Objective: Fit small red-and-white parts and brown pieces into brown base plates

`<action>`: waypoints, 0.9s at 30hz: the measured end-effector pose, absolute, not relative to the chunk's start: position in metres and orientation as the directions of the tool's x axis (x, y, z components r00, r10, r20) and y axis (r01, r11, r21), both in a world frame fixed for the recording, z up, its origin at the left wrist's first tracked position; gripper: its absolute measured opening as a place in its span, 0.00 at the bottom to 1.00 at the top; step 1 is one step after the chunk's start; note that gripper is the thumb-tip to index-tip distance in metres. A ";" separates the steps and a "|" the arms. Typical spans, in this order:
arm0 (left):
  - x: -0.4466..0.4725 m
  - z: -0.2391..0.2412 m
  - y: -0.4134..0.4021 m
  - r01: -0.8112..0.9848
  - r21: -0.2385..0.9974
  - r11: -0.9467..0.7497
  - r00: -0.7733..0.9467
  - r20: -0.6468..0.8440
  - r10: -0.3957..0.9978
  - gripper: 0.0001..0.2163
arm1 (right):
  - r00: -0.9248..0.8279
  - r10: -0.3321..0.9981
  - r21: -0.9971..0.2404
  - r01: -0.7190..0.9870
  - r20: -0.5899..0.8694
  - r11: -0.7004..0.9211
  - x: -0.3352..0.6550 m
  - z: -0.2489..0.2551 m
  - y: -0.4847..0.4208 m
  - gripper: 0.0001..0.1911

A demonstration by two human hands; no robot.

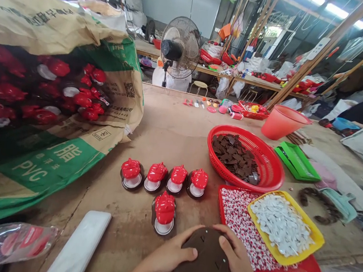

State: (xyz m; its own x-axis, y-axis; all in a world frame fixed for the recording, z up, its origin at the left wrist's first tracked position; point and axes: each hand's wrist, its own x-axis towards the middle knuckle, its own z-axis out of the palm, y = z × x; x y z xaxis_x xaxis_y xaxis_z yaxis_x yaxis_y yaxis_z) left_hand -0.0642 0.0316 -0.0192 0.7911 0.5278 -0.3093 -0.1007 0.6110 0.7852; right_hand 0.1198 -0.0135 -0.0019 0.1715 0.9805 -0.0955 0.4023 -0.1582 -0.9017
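Two hands hold a slotted brown panel point(204, 259) over the near edge of the tabletop point(155, 142).

Right of a white slab point(79, 246), the left hand point(169, 256) and right hand point(238, 256) grip the panel's sides with closed fingers, beside a red tray point(303, 270) bearing a yellow tray point(280, 261) of white discs point(281, 222). Thin, probably light and stiff, it seems best held by its edges.

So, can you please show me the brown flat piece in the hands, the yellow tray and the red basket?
Brown flat piece point(205, 259): head view, on its flat face.
Yellow tray point(319, 238): head view, on its right rim.
Red basket point(278, 174): head view, on its right rim.
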 end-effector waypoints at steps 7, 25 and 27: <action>-0.071 -0.012 0.019 0.054 0.984 0.167 0.670 -0.160 0.725 0.24 | 0.089 0.991 -0.942 0.314 -0.097 -0.120 0.123 -0.007 -0.021 0.20; -0.089 -0.030 -0.010 0.249 0.741 -0.624 0.771 0.239 0.591 0.22 | -0.046 0.999 -0.971 0.236 -0.029 -0.017 0.128 -0.020 -0.059 0.17; -0.088 -0.018 -0.009 0.177 0.929 -0.324 0.648 0.138 0.749 0.22 | 0.022 1.000 -0.983 0.181 -0.017 -0.021 0.125 -0.023 -0.060 0.19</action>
State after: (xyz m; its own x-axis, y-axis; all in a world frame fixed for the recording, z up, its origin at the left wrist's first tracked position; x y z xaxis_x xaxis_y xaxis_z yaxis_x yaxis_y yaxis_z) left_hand -0.0882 -0.0093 -0.0181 0.6476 0.7494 0.1378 0.1771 -0.3240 0.9293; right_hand 0.1249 -0.0600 -0.0225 0.0222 0.9996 -0.0174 0.1805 -0.0211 -0.9833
